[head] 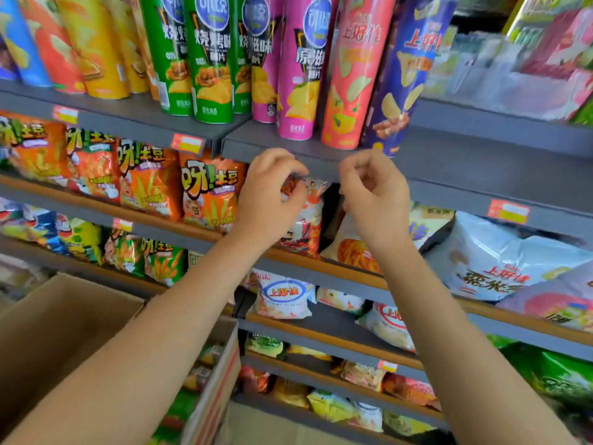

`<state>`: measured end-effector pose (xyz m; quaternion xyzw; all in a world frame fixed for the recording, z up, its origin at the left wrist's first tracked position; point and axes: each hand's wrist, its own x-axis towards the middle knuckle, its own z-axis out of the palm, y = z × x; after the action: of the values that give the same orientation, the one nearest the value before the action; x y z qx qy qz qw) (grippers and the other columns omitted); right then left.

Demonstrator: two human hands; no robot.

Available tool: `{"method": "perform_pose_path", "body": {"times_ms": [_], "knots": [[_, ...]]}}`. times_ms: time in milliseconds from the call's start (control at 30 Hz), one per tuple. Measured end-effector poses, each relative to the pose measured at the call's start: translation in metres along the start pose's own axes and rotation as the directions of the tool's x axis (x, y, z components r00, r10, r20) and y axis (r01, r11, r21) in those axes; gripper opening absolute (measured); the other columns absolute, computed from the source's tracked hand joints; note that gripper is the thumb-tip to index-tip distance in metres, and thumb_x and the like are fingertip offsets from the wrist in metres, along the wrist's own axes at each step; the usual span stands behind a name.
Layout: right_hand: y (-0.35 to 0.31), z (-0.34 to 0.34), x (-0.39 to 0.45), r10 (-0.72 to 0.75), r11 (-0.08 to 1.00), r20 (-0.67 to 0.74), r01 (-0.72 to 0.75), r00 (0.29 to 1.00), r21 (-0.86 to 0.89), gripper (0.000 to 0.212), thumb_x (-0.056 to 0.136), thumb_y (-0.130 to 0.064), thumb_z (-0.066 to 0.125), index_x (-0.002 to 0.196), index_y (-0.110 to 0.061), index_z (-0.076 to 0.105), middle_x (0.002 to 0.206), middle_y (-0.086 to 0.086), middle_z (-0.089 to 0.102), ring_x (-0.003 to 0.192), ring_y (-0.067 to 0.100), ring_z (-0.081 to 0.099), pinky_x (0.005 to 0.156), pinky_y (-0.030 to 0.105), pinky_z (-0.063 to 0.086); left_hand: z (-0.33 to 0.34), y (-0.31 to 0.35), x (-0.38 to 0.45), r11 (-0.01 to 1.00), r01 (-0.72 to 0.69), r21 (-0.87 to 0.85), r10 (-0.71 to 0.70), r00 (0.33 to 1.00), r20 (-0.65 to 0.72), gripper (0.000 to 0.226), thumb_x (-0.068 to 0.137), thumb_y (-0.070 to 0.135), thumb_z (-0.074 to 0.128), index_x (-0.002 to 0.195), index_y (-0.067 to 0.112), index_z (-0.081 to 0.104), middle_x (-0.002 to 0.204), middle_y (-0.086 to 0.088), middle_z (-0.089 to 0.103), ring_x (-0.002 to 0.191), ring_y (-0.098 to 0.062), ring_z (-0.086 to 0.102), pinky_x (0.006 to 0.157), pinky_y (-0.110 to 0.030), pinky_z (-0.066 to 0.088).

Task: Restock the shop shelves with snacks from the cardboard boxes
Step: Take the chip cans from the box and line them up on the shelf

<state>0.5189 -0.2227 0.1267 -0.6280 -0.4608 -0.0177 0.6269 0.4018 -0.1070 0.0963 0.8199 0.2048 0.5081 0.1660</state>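
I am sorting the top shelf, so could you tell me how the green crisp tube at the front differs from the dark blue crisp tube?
The green crisp tube stands left of the shelf join; the dark blue crisp tube stands right of it. The green one leans only slightly, while the blue one tilts strongly with its top to the right. The blue tube's base overhangs the shelf edge; the green tube's base sits on the shelf. Both are tall tubes picturing crisps.

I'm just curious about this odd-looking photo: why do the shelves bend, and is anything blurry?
Head view: the wide-angle lens bows the shelf edge and splays the chip tubes; the upper-right packets are smeared by blur; the left hand and right hand look fairly sharp; lighting is even, with glare on foil bags.
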Motion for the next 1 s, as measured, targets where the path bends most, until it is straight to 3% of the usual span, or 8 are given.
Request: {"method": "perform_pose_path", "body": {"times_ms": [100,233,400,600,700,800,933,1000], "knots": [[0.022,0.064,-0.060,0.082,0.996,0.333,-0.086,0.939,-0.003,0.015,0.095,-0.013,0.059,0.081,-0.016,0.062,0.059,-0.001,0.054,0.056,0.009,0.049,0.057,0.033,0.044,-0.030,-0.063,-0.077,0.955,0.289,0.066,-0.293,0.954,0.063,0.009,0.093,0.014,0.062,0.096,0.013,0.069,0.105,0.001,0.058,0.096,-0.007,0.051,0.084,-0.021,0.043],[0.082,0.167,-0.156,0.324,0.946,0.646,-0.233,0.691,-0.225,0.015,0.096,-0.018,0.057,0.083,-0.016,0.064,0.068,0.004,0.060,0.059,0.011,0.052,0.063,0.036,0.047,-0.082,-0.166,-0.203,0.675,0.665,0.318,-0.737,0.631,0.243,0.011,0.098,0.020,0.059,0.098,0.021,0.069,0.102,0.003,0.063,0.098,-0.017,0.062,0.075,-0.021,0.040],[0.136,0.282,-0.263,0.556,0.827,0.773,-0.300,0.306,-0.476,0.016,0.097,-0.014,0.055,0.083,-0.015,0.062,0.081,0.002,0.061,0.076,0.012,0.057,0.077,0.034,0.044,-0.160,-0.259,-0.327,0.431,0.715,0.551,-0.877,0.475,0.070,0.031,0.090,0.022,0.058,0.116,0.008,0.067,0.119,-0.020,0.060,0.113,-0.041,0.055,0.092,-0.045,0.047],[0.216,0.364,-0.354,0.764,0.645,0.638,-0.099,0.093,-0.758,0.030,0.090,-0.023,0.065,0.116,-0.011,0.061,0.112,0.012,0.059,0.115,0.027,0.053,0.093,0.033,0.043,-0.191,-0.339,-0.418,0.351,0.593,0.725,-0.936,0.210,0.281,0.057,0.102,0.046,0.043,0.146,0.012,0.035,0.120,-0.020,0.062,0.111,-0.041,0.060,0.088,-0.046,0.047],[0.247,0.378,-0.384,0.842,0.539,0.535,-0.071,0.070,-0.839,0.076,0.084,-0.029,0.075,0.148,-0.017,0.036,0.148,0.010,0.041,0.137,0.031,0.039,0.111,0.044,0.039,-0.192,-0.345,-0.438,0.416,0.577,0.703,-0.909,0.262,0.323,0.045,0.105,0.044,0.031,0.138,0.015,0.038,0.087,-0.009,0.062,0.080,-0.036,0.064,0.062,-0.036,0.041],[0.261,0.392,-0.407,0.882,0.468,0.468,0.017,0.054,-0.883,0.093,0.082,-0.040,0.077,0.154,-0.017,0.023,0.155,0.009,0.033,0.140,0.034,0.037,0.111,0.054,0.036,-0.194,-0.349,-0.438,0.429,0.576,0.696,-0.903,0.286,0.319,0.042,0.105,0.040,0.034,0.139,0.015,0.039,0.099,-0.008,0.062,0.078,-0.027,0.060,0.062,-0.036,0.043],[0.263,0.412,-0.424,0.893,0.394,0.425,0.196,0.147,-0.898,0.092,0.086,-0.037,0.074,0.154,-0.011,0.018,0.157,0.012,0.023,0.143,0.036,0.027,0.112,0.054,0.029,-0.198,-0.342,-0.450,0.758,0.362,0.543,-0.588,0.740,0.327,0.037,0.089,0.017,0.057,0.123,0.004,0.059,0.125,-0.015,0.057,0.117,-0.030,0.054,0.098,-0.042,0.044],[0.267,0.416,-0.425,0.878,0.368,0.438,0.312,0.195,-0.876,0.090,0.084,-0.036,0.075,0.152,-0.009,0.022,0.155,0.015,0.027,0.142,0.035,0.027,0.113,0.053,0.029,-0.187,-0.332,-0.462,0.889,0.256,0.379,-0.422,0.780,0.463,0.024,0.089,0.016,0.053,0.106,0.005,0.066,0.112,-0.012,0.061,0.107,-0.027,0.057,0.092,-0.041,0.047]]}}
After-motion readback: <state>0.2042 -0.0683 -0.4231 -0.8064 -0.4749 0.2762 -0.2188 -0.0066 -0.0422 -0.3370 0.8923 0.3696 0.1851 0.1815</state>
